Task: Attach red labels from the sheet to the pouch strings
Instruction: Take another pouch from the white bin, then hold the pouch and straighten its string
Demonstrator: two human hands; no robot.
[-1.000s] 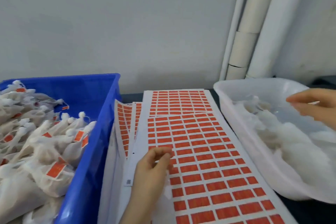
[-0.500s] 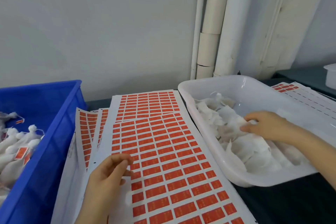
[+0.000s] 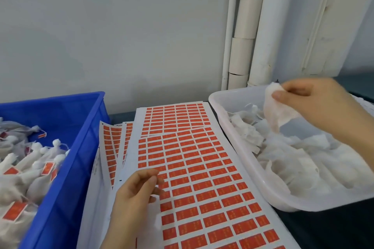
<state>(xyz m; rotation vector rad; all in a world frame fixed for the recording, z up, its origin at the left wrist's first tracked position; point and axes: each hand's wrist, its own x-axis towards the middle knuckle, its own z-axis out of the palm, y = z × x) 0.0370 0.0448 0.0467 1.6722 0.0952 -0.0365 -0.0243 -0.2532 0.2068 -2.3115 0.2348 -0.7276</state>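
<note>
Head view, we see:
- Right hand is raised over the far end of the white tray. Thumb and fingers pinch one white pouch by its top corner. The pouch hangs clear of the loose unlabelled pouches piled in the tray. We can't make out its string.
- Left hand sits at the near left edge of the top label sheet, fingers curled, fingertips over the red labels. We can't tell whether it grips a label or just rests there.
- The top sheet lies mid-bench between the two bins, overlapping a second sheet toward the back edge. More sheets are fanned out under its left side.
- Blue crate is at the left edge of the bench, holding tied pouches with red labels.
- The tray is at the right edge, its near corner on the dark bench.
- White pipes run up the wall behind the tray.
</note>
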